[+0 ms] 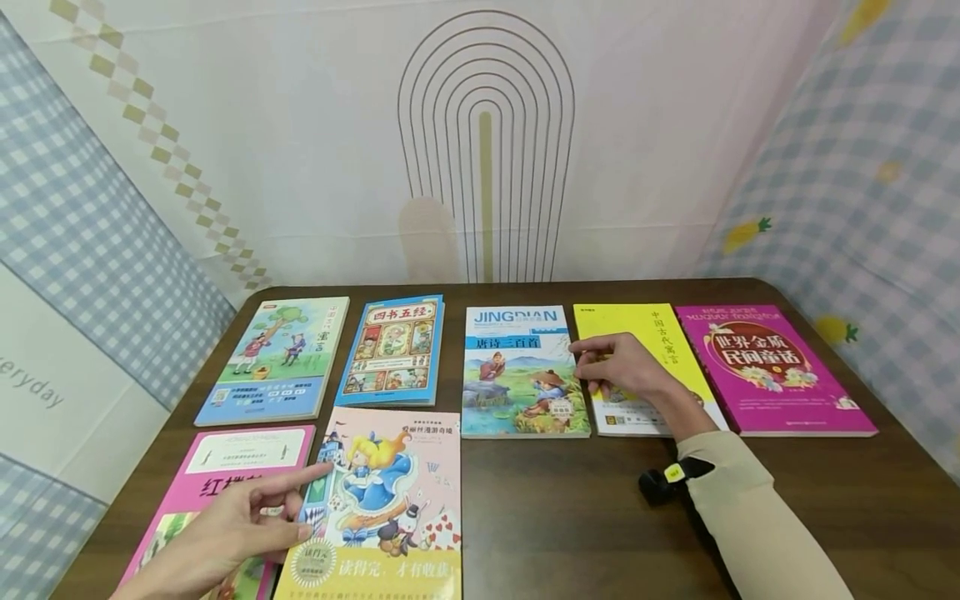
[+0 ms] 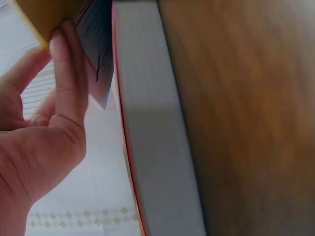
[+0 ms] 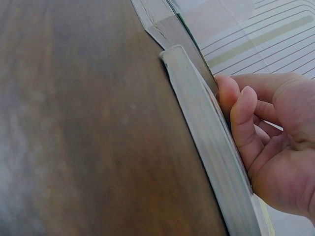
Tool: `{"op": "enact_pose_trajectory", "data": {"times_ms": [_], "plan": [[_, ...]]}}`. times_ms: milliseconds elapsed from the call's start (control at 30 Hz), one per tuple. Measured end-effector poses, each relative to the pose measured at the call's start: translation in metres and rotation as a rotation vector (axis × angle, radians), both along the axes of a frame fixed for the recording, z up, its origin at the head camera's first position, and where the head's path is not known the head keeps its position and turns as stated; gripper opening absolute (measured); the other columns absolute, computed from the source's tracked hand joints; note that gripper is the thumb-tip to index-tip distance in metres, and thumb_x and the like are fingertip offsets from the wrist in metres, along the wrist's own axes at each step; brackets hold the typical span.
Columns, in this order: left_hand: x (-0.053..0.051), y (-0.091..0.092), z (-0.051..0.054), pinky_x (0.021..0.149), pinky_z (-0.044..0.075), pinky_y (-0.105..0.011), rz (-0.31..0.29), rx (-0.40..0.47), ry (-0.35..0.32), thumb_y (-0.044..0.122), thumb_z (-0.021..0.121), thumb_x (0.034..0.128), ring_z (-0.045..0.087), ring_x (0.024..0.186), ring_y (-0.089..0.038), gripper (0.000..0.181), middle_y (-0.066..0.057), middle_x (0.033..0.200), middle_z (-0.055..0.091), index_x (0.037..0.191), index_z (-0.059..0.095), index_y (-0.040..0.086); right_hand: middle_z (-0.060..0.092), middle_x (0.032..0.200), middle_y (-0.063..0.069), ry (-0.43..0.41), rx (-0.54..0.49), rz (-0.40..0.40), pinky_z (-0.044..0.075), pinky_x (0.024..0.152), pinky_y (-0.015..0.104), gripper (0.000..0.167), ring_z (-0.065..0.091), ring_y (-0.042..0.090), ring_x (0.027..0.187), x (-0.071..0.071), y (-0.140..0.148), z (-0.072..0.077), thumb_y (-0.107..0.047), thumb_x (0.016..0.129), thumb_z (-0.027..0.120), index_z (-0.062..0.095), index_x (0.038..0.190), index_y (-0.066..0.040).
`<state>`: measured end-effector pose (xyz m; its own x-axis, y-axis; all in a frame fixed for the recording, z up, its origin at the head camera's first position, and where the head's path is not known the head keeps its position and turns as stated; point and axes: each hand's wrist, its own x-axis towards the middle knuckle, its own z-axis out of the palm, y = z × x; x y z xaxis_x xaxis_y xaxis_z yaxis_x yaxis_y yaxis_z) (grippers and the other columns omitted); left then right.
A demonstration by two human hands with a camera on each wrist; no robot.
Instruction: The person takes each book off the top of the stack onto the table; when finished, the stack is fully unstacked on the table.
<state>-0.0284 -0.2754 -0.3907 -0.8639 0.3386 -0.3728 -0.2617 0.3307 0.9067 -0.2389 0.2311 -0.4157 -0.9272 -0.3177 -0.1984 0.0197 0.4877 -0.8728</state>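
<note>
My left hand (image 1: 243,521) holds the left edge of a pink and yellow picture book (image 1: 390,492) with a blonde girl in blue on its cover. The index finger lies over the cover and the thumb is at the edge. In the left wrist view the book (image 2: 96,44) is tilted, raised off the table. My right hand (image 1: 622,367) hangs over the yellow book (image 1: 686,333), fingers loosely curled. Its fingertips touch or nearly touch the right edge of the Tang poems book (image 1: 517,375), which lies flat; the right wrist view shows no clear grip.
A pink book (image 1: 225,454) lies partly under the left hand. Behind are a green and blue book (image 1: 273,358) and a blue-bordered book (image 1: 393,350). A magenta book (image 1: 772,367) lies at the right of the brown table (image 1: 570,525). Printed cloth (image 1: 300,125) hangs behind.
</note>
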Motion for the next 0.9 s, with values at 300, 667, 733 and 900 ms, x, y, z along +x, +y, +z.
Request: {"op": "enact_pose_trajectory", "data": {"times_ms": [300,667,733,900], "plan": [[-0.004,-0.004,-0.002,0.058,0.053,-0.025,-0.075,-0.032,-0.017,0.011,0.072,0.0994,0.051,0.066,-0.01,0.076,-0.006,0.094,0.051,0.162,0.033,-0.005,0.068,0.102,0.014,-0.011,-0.004,-0.002,0.058,0.057,0.027,0.053,0.065,0.018,0.065,0.001,-0.001,-0.001,-0.018,0.096,0.079,0.063,0.144,-0.002],[-0.007,-0.003,0.001,0.051,0.053,-0.026,-0.086,-0.195,0.028,0.012,0.08,0.0933,0.052,0.056,-0.012,0.076,-0.006,0.085,0.054,0.158,0.044,-0.003,0.069,0.101,0.014,-0.003,-0.006,-0.003,0.058,0.057,0.027,0.052,0.065,0.018,0.064,0.001,0.002,-0.001,-0.017,0.097,0.078,0.063,0.143,-0.001],[-0.007,-0.003,0.002,0.05,0.052,-0.027,-0.084,-0.243,0.036,0.012,0.081,0.0919,0.053,0.055,-0.013,0.075,-0.007,0.083,0.056,0.157,0.046,-0.002,0.069,0.101,0.014,-0.004,-0.005,-0.005,0.058,0.057,0.027,0.052,0.065,0.018,0.064,0.001,0.002,-0.002,-0.017,0.097,0.079,0.063,0.143,-0.001],[-0.007,0.002,0.011,0.047,0.051,-0.028,-0.041,-0.404,0.078,0.015,0.084,0.0897,0.059,0.053,-0.017,0.073,-0.006,0.079,0.062,0.154,0.052,0.0,0.069,0.101,0.014,-0.003,-0.007,-0.005,0.058,0.057,0.027,0.053,0.065,0.018,0.064,0.002,0.002,-0.002,-0.018,0.096,0.079,0.063,0.144,-0.001]]}}
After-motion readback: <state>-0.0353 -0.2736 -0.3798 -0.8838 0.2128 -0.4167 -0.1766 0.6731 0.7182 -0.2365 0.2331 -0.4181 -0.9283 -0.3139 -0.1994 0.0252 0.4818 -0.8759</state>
